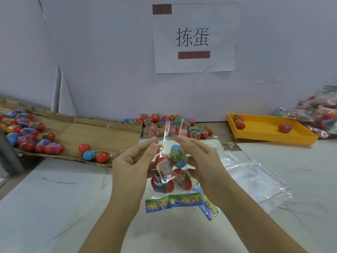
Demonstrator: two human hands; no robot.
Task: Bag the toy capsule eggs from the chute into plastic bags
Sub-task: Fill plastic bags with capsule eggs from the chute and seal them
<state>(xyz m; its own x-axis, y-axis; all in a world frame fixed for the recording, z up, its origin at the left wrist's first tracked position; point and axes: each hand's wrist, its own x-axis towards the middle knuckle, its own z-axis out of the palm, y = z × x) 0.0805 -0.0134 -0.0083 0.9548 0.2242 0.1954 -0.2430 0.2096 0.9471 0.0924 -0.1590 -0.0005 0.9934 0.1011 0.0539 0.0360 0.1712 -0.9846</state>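
Note:
A clear plastic bag (pixel 170 136) with a colourful printed header hangs upside down between my hands above the table. Inside it are several capsule eggs (pixel 177 157), red ones and a blue one. My left hand (pixel 133 161) pinches the bag's left side between thumb and fingers. My right hand (pixel 198 161) grips its right side with curled fingers. Loose eggs (pixel 27 132) lie on the cardboard chute (pixel 102 132) at the left, and another heap of eggs (pixel 193 131) sits against the wall behind the bag.
A yellow tray (pixel 269 136) with three eggs stands at the right. Filled bags (pixel 317 115) pile up at the far right. Empty clear bags (pixel 251 172) lie flat on the table beside my right hand. A paper sign (pixel 195 37) hangs on the wall.

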